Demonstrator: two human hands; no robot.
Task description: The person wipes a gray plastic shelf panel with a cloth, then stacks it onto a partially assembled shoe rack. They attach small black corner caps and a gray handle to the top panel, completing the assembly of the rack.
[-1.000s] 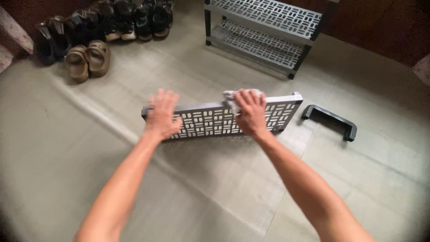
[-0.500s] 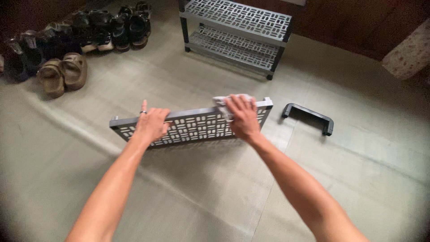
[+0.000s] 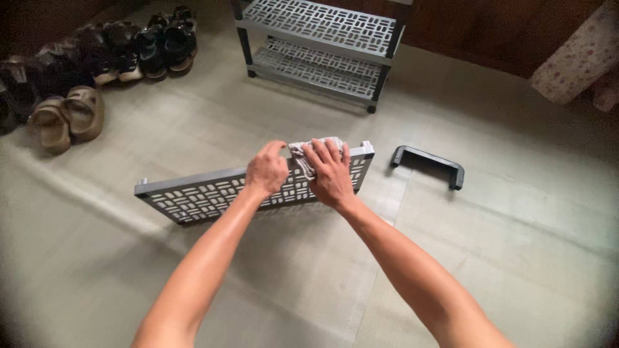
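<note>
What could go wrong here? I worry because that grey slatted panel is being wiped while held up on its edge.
The grey panel seems steadied only by the left hand, so it could tip as the right hand presses the cloth. Fingers might catch in its slots. The loose black bracket nearby is a trip hazard.

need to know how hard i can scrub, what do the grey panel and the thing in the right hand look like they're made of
Grey panel: likely moulded plastic, matte finish; the even grey colour, regular cut-out slots and rounded corner posts suggest it, though painted metal can't be ruled out. Rag under the right hand: soft pale woven cloth, crumpled and folding over the panel's top edge.
</note>
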